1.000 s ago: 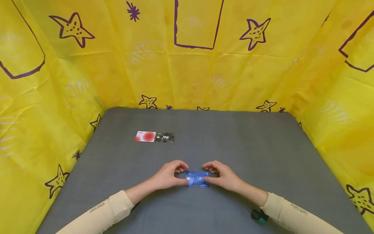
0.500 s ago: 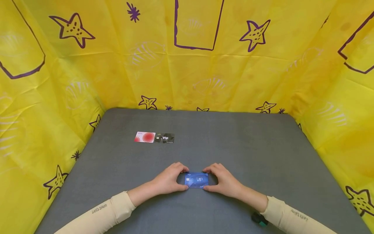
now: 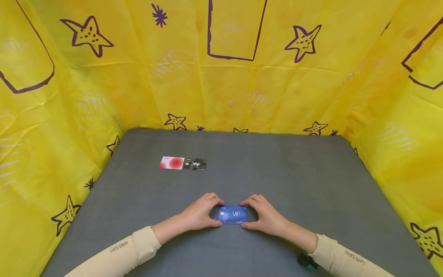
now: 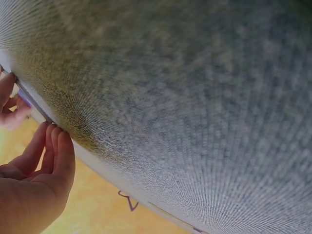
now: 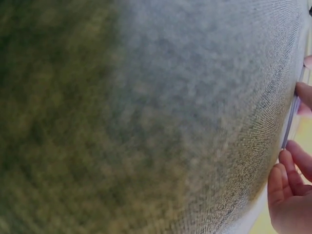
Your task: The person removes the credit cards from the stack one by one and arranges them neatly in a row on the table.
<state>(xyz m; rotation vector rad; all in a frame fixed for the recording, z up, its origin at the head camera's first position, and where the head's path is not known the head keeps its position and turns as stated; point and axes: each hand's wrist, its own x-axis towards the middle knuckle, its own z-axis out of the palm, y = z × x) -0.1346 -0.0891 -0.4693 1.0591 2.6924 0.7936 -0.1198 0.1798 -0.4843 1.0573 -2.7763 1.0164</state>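
Note:
A blue VIP card (image 3: 232, 217) lies flat at the front middle of the grey table, its printed face up. My left hand (image 3: 200, 212) holds its left side, thumb at the lower corner and fingers at the upper one. The right hand (image 3: 265, 216) mirrors this grip at the right corners. In the left wrist view the card shows as a thin edge (image 4: 33, 103) above the left hand (image 4: 44, 178). The right wrist view has the right hand (image 5: 294, 192) at its border, with the card's edge (image 5: 291, 122) running up from the fingertips.
Toward the back left, a white card with red circles (image 3: 171, 162) and a black Vip card (image 3: 195, 164) lie side by side on the table (image 3: 277, 169). A small dark object with a green part (image 3: 307, 261) sits under the right forearm. Yellow printed cloth (image 3: 221, 88) walls three sides.
My thumbs have shifted from the card's face to its lower corners, and the fingertips have closed in on its upper corners. The card has stayed nearly in place.

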